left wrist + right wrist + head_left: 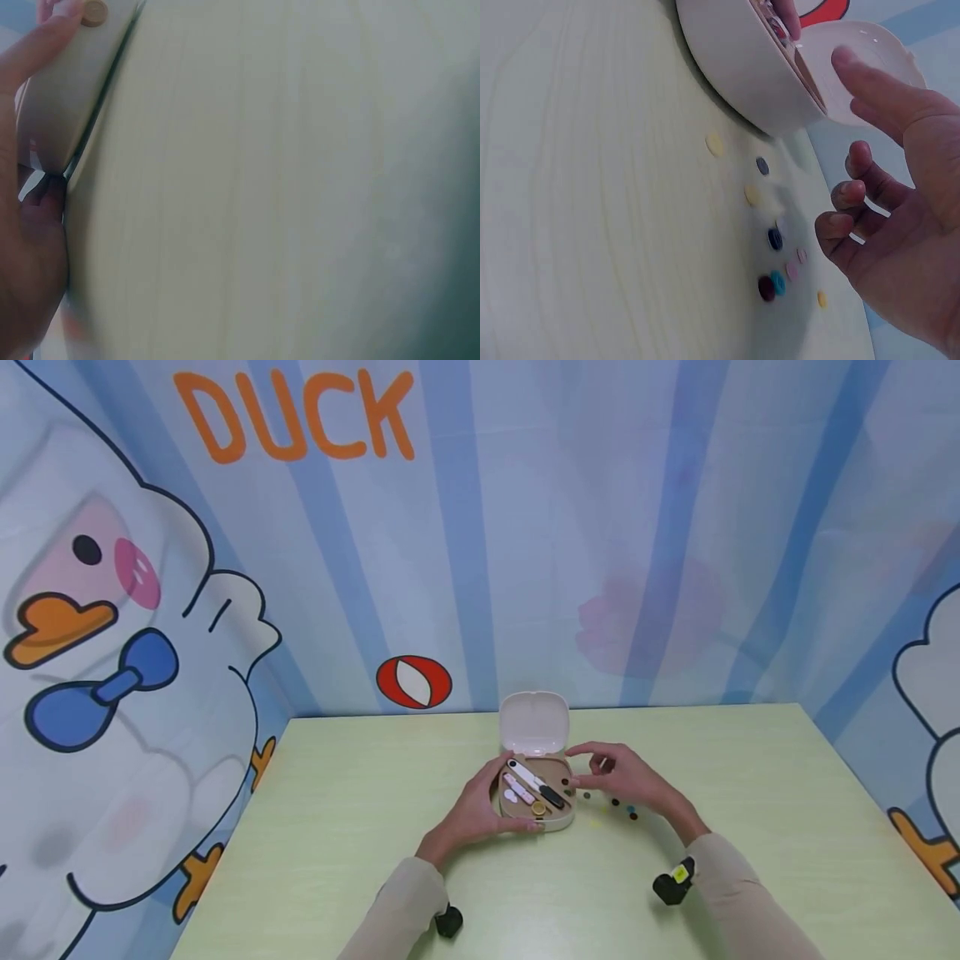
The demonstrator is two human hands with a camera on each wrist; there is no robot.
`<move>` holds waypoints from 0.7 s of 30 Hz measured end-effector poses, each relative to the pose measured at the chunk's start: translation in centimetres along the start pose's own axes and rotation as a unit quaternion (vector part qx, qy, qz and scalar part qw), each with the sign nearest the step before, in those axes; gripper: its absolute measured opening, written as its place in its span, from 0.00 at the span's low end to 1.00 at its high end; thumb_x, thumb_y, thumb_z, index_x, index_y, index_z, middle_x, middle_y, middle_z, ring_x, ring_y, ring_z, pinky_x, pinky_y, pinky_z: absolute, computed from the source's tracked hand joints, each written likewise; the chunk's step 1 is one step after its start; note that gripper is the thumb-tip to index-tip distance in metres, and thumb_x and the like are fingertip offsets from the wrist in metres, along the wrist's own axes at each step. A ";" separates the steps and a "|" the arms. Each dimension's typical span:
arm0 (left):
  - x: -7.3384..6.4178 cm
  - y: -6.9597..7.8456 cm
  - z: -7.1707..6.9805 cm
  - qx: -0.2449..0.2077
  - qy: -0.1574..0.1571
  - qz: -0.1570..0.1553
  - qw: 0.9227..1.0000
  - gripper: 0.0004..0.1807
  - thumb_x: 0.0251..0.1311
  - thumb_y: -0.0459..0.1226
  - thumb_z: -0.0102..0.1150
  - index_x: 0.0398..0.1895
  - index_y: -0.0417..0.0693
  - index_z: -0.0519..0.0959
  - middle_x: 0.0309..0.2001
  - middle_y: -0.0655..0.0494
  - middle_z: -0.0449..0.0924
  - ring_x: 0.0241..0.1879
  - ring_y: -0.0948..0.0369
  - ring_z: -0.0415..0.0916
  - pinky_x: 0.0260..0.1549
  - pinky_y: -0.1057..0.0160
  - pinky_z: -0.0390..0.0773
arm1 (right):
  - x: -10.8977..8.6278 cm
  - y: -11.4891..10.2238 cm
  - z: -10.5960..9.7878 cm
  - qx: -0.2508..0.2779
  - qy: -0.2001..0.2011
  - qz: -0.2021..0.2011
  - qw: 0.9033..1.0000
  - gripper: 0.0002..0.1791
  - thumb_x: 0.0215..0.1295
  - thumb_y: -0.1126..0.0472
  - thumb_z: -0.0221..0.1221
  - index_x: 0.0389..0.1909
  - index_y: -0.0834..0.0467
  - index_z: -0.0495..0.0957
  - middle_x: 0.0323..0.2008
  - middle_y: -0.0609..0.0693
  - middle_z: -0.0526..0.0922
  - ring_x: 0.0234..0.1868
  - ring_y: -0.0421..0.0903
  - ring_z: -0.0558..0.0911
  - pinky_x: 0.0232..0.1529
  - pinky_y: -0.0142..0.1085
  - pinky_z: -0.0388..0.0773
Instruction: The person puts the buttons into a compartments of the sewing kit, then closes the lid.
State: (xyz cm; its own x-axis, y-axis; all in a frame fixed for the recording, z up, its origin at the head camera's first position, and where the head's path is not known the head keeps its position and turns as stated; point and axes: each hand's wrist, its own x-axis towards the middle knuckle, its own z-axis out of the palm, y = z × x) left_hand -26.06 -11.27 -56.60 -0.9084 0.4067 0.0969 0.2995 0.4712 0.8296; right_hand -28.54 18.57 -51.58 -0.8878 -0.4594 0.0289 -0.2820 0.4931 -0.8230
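A small pale sewing box [561, 823] lies on the table with its white lid [534, 724] raised behind it. My left hand [474, 806] grips the box from the left, thumb along the front; the left wrist view shows a round tan catch [94, 13] beside the fingers. Inside lie a white tool with a black end [536, 783], a pink tool [517, 788] and a small gold round piece [538, 808]. Dark buttons [566, 782] sit in the right side compartment. My right hand [628, 774] hovers at the right rim, fingers loosely bent, holding nothing.
To the right of the box, several loose buttons are scattered on the table [360, 860], among them a blue one [778, 283], a dark red one [766, 289], a black one [775, 239] and a yellow one [715, 144]. A printed curtain [525, 527] hangs behind the table.
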 end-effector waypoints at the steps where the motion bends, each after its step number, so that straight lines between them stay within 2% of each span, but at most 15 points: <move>1: 0.0 0.0 0.0 -0.001 0.000 -0.002 1.000 0.66 0.44 0.61 0.82 0.84 0.62 0.52 0.80 0.60 0.56 0.78 0.57 0.55 0.73 0.45 0.62 | -0.2 0.2 -0.3 0.008 -0.003 0.000 1.000 0.29 0.66 0.53 0.72 0.66 0.56 0.79 0.31 0.51 0.75 0.29 0.48 0.72 0.24 0.36 0.72; 4: 0.0 0.0 0.0 -0.001 0.000 -0.003 1.000 0.66 0.44 0.60 0.82 0.84 0.62 0.52 0.80 0.61 0.56 0.78 0.58 0.55 0.73 0.46 0.62 | -0.9 0.9 -1.1 0.023 -0.007 0.009 1.000 0.37 0.65 0.52 0.72 0.73 0.56 0.73 0.32 0.52 0.75 0.29 0.47 0.72 0.25 0.35 0.72; 8: 0.1 -0.2 0.0 0.001 0.002 0.006 1.000 0.66 0.43 0.60 0.82 0.84 0.61 0.52 0.80 0.61 0.57 0.78 0.58 0.55 0.73 0.46 0.62 | -2.0 1.7 -2.3 0.029 -0.009 0.019 0.999 0.42 0.64 0.52 0.73 0.77 0.53 0.68 0.33 0.53 0.75 0.30 0.47 0.71 0.26 0.34 0.69; 12: 0.0 -0.2 -0.1 0.005 0.003 0.010 1.000 0.67 0.43 0.60 0.82 0.84 0.60 0.52 0.80 0.59 0.57 0.77 0.57 0.56 0.73 0.45 0.62 | -3.1 2.4 -3.3 0.024 -0.006 0.026 0.999 0.44 0.63 0.51 0.74 0.78 0.52 0.67 0.33 0.54 0.75 0.32 0.47 0.72 0.27 0.34 0.66; 21: 0.1 0.0 -0.1 0.006 0.001 0.000 1.000 0.67 0.43 0.60 0.82 0.84 0.61 0.52 0.80 0.61 0.56 0.78 0.58 0.55 0.74 0.47 0.61 | -5.3 3.7 -5.1 0.010 0.002 0.043 0.999 0.44 0.60 0.53 0.75 0.76 0.53 0.68 0.32 0.53 0.76 0.32 0.47 0.72 0.27 0.34 0.67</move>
State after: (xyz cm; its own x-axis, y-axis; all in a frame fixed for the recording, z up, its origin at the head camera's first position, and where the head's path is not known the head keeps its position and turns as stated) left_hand -26.17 -11.34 -56.54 -0.9090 0.4052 0.0976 0.3028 0.4811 0.8227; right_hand -26.75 26.60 -51.82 -0.9097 -0.4132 -0.0414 -0.1967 0.5166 -0.8333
